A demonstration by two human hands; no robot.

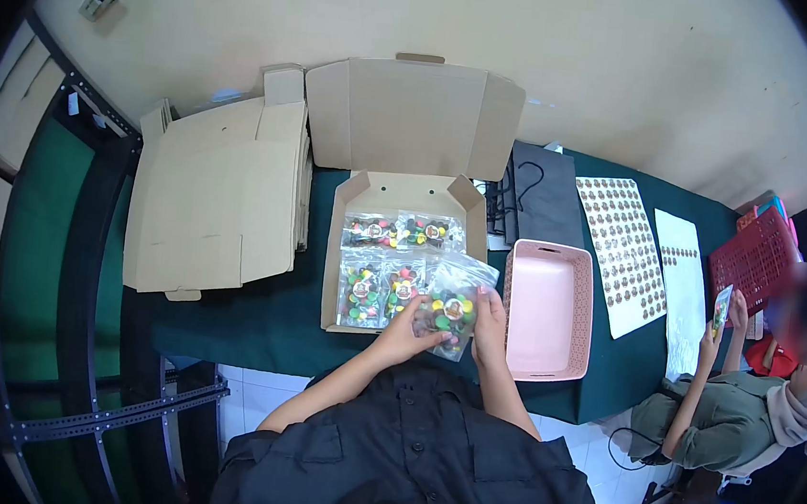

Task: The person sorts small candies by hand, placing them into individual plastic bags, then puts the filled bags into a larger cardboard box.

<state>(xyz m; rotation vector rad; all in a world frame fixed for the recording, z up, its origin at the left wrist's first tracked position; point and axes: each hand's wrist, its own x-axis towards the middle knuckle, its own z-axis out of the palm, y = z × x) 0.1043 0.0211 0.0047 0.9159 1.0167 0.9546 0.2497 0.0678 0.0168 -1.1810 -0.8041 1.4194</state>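
Note:
Between my two hands is a clear zip bag of colourful candies (450, 306) with a round sticker on it. My left hand (408, 334) grips its lower left side, and my right hand (490, 325) pinches its right edge. The bag hangs over the front right part of an open cardboard box (335, 246), whose lid (415, 119) stands up behind it. Inside the box lie several similar candy bags (362, 287) in two rows. The held bag hides the box's front right corner.
Right of the box stands a pink basket (549, 308), with dark paper bags (547, 197) behind it. Sticker sheets (624, 257) lie further right. Flattened cardboard boxes (221, 198) are stacked on the left. At the far right, another person (730, 415) holds a small packet near a red basket (756, 259).

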